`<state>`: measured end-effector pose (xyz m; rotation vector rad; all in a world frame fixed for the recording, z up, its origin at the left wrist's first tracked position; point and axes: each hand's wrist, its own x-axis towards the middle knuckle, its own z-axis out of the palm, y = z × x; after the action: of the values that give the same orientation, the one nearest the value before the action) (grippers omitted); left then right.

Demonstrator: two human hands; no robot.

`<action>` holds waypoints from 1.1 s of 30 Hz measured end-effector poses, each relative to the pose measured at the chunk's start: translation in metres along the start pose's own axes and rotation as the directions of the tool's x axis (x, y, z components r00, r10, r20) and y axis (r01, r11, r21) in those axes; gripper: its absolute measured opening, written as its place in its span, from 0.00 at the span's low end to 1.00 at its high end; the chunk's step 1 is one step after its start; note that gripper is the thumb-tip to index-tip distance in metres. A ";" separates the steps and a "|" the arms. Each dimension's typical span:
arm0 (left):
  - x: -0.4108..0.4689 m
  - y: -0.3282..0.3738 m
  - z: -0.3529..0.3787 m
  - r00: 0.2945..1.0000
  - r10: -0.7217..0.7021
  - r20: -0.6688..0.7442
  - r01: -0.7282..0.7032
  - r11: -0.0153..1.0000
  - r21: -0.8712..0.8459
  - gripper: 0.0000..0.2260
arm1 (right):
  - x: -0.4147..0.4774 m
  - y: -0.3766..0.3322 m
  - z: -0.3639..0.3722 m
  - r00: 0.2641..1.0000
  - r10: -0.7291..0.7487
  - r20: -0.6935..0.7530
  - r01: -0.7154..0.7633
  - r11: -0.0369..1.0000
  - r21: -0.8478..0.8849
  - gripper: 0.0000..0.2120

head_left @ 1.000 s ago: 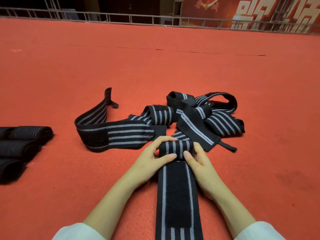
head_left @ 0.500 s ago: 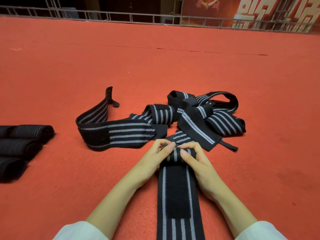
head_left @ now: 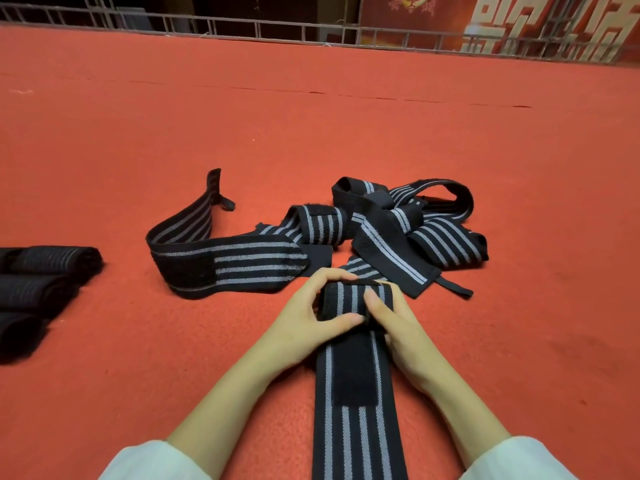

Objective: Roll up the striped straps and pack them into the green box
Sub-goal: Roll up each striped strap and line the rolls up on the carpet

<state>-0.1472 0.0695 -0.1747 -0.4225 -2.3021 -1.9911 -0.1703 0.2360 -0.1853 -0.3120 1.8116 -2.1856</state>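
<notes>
Head view: over the last second the roll has taken in more of the strap. The black fastening patch on the flat tail looks shorter, so this strap seems close to fully wound. The left hand grips the roll's left end and the right hand its right end, thumbs pressing the near face. The roll sits between them at lower centre. Loose straps lie just above, finished rolls at the left edge. The green box is out of view.

On the floor, one strap lies nearest; a pile sits just behind it, rolls well apart at left, a railing far behind.
</notes>
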 end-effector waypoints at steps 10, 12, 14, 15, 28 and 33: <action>-0.002 0.002 0.000 0.997 -0.069 0.021 0.071 0.993 -0.099 0.18 | -0.004 -0.003 0.001 0.996 -0.093 -0.009 0.092 0.995 -0.044 0.17; -0.003 0.002 -0.001 1.000 -0.012 -0.006 0.012 1.000 -0.014 0.17 | -0.005 -0.007 0.003 0.999 -0.047 0.014 0.047 0.998 -0.029 0.18; -0.004 0.001 -0.001 1.000 0.023 -0.008 -0.022 0.999 0.046 0.16 | -0.005 -0.010 0.005 1.000 0.002 0.019 -0.002 1.000 -0.010 0.19; -0.004 0.000 -0.001 1.000 0.027 0.002 -0.027 0.998 0.061 0.16 | -0.004 -0.010 0.005 1.000 0.011 0.016 -0.011 1.000 -0.003 0.18; -0.002 0.002 0.003 0.979 -0.199 0.036 0.200 0.979 -0.038 0.26 | -0.009 -0.013 0.004 0.996 -0.081 0.042 0.082 0.997 -0.015 0.17; -0.004 0.013 0.007 0.989 -0.145 -0.024 0.142 0.985 -0.099 0.17 | -0.010 -0.011 0.007 0.998 -0.019 0.056 0.023 0.998 -0.065 0.22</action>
<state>-0.1396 0.0770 -0.1644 -0.2352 -2.2843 -2.1652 -0.1592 0.2350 -0.1729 -0.4041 1.8610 -2.1125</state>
